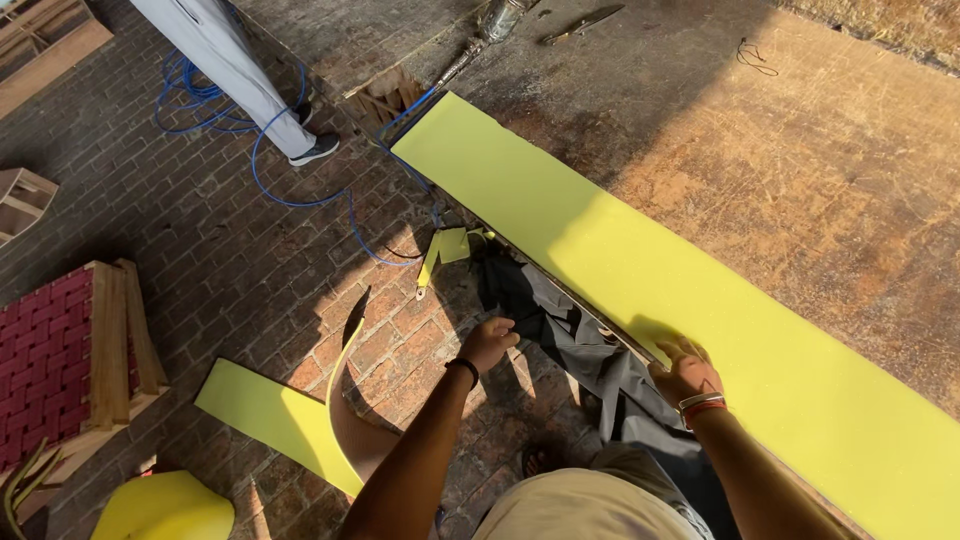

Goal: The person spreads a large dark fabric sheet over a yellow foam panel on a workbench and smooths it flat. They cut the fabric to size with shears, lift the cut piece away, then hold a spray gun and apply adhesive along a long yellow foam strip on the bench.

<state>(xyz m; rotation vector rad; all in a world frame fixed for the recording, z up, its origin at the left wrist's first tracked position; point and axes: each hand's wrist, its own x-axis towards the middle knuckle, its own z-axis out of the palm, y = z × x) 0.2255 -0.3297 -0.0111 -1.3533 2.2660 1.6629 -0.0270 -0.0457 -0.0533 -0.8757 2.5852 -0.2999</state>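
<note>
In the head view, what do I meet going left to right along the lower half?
Red woven frame → yellow strip on the bricks → left hand → dark grey cloth → right hand, resting on the long yellow sheet.

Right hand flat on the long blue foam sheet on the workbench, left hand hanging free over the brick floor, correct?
Not quite: the head view shows the foam sheet is yellow, not blue. The rest holds: right hand rests on it on the workbench, left hand free over the brick floor.

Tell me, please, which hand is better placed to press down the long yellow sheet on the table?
Probably the right hand: it already lies on the near edge of the long yellow sheet. The left hand hangs off the table, above the brick floor, beside the dark cloth.
</note>
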